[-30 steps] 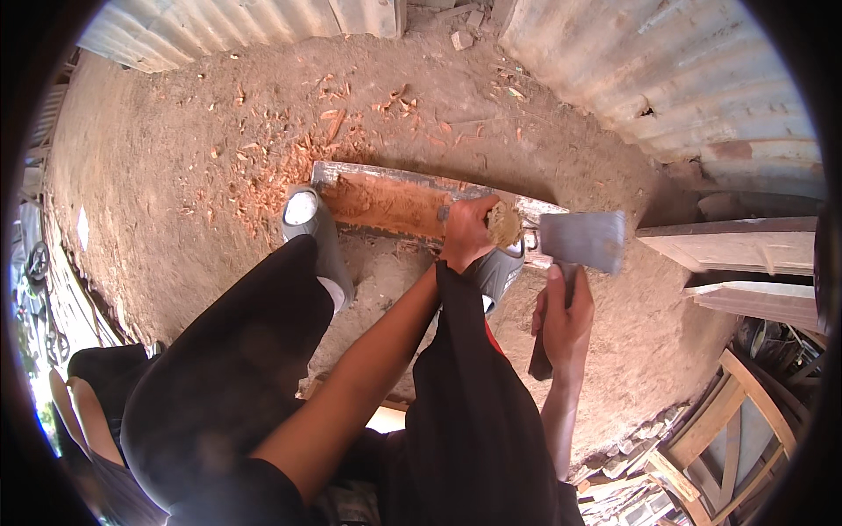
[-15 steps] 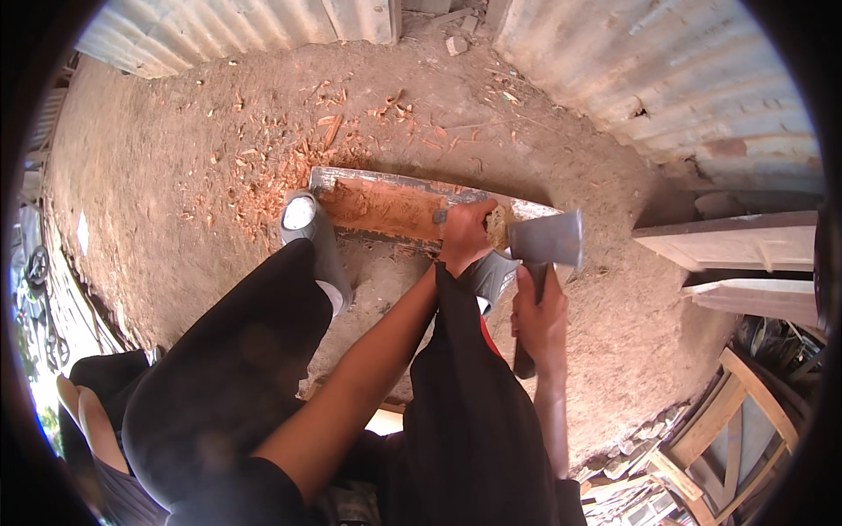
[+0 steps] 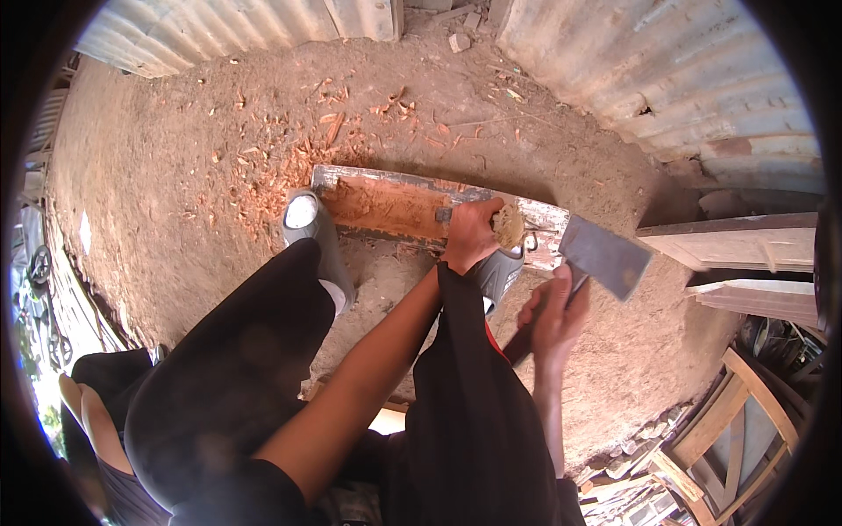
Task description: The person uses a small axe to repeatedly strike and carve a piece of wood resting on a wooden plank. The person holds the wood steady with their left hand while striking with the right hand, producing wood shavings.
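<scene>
My left hand (image 3: 471, 232) is closed around a chisel whose battered, frayed handle end (image 3: 510, 223) faces right; its metal tip rests in the orange, hollowed part of a weathered wooden beam (image 3: 368, 206). The beam lies crosswise by my two grey-shod feet (image 3: 311, 232). My right hand (image 3: 553, 324) grips the dark handle of a hatchet, whose broad grey metal head (image 3: 605, 256) is tilted, just right of the beam's right end and apart from the chisel. Orange wood shavings (image 3: 263, 167) are scattered around the beam's left end.
Corrugated metal sheets (image 3: 649, 79) line the back and right. Wooden panels (image 3: 728, 237) lean at the right, above a pile of wooden frames and scraps (image 3: 728, 403). Small rubble (image 3: 460, 42) lies at the back. At lower left are bare limbs and dark cloth (image 3: 96, 412), apparently another person's.
The hatchet head swung left toward the chisel's handle end, then back right and lower, tipping clockwise. My left hand has stayed nearly in place on the chisel.
</scene>
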Demonstrator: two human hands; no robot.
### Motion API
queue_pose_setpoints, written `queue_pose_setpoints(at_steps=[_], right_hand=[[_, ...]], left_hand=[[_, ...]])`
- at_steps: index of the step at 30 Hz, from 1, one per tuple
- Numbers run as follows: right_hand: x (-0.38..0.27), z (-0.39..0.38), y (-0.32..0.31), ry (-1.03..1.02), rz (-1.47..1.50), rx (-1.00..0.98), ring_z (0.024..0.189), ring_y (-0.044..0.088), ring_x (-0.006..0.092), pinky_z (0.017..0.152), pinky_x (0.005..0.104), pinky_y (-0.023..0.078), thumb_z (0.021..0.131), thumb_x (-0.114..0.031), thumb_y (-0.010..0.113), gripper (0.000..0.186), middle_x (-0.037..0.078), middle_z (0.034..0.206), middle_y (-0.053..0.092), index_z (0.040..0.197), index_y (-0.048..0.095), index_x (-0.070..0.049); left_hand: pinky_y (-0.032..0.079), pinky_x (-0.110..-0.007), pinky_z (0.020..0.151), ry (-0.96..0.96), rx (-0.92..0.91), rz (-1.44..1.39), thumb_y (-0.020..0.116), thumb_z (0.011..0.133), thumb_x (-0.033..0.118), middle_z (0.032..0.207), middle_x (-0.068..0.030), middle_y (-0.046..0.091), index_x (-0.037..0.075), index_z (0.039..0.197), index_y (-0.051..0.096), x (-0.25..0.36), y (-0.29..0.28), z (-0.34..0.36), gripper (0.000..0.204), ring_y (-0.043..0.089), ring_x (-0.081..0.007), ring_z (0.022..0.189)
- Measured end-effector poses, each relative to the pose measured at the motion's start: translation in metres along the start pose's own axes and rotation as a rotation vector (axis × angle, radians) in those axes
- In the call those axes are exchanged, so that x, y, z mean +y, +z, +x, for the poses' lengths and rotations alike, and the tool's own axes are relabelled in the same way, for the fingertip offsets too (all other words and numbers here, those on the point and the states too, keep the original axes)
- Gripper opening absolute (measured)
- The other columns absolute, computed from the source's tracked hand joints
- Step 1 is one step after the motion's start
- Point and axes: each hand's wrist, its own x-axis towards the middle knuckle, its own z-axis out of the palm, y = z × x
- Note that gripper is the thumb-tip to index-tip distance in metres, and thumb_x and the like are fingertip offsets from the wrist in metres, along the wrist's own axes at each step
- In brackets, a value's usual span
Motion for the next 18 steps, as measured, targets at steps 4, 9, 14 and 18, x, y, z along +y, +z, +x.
queue_pose_setpoints(at_steps=[4, 9, 14, 18], right_hand=[[-0.005, 0.019, -0.017, 0.108, -0.479, -0.345, 0.047, 0.051, 0.0102, 0.042, 0.0292, 0.041, 0.110, -0.031, 0.057, 0.028, 0.002, 0.063, 0.052, 0.109, 0.059, -0.003], [0.000, 0.012, -0.028, 0.006, -0.187, -0.141, 0.045, 0.049, 0.0090, 0.040, 0.0270, 0.040, 0.111, -0.031, 0.054, 0.027, 0.000, 0.061, 0.048, 0.103, 0.055, -0.005], [0.006, 0.024, -0.012, 0.109, -0.404, -0.294, 0.048, 0.052, 0.0097, 0.042, 0.0287, 0.043, 0.112, -0.029, 0.053, 0.029, 0.001, 0.063, 0.052, 0.114, 0.057, 0.000], [0.003, 0.021, -0.015, 0.047, -0.142, -0.137, 0.047, 0.053, 0.0110, 0.041, 0.0292, 0.043, 0.112, -0.031, 0.052, 0.031, 0.003, 0.062, 0.053, 0.114, 0.058, -0.001]], left_hand=[[0.052, -0.043, 0.061, -0.030, -0.053, 0.040, 0.084, 0.078, 0.031, 0.077, -0.0198, 0.069, 0.009, 0.091, 0.074, -0.006, -0.002, -0.001, 0.027, 0.069, -0.0405, 0.073], [0.052, -0.045, 0.062, -0.017, -0.015, 0.014, 0.084, 0.077, 0.031, 0.076, -0.0206, 0.068, 0.009, 0.091, 0.074, -0.001, -0.004, 0.000, 0.028, 0.068, -0.0418, 0.074], [0.052, -0.046, 0.063, -0.024, -0.026, 0.048, 0.084, 0.077, 0.033, 0.077, -0.0203, 0.068, 0.010, 0.091, 0.074, -0.003, -0.002, -0.001, 0.028, 0.069, -0.0417, 0.076], [0.053, -0.046, 0.064, -0.067, -0.064, 0.069, 0.083, 0.077, 0.033, 0.079, -0.0197, 0.070, 0.011, 0.091, 0.075, -0.004, -0.007, -0.002, 0.028, 0.069, -0.0413, 0.076]])
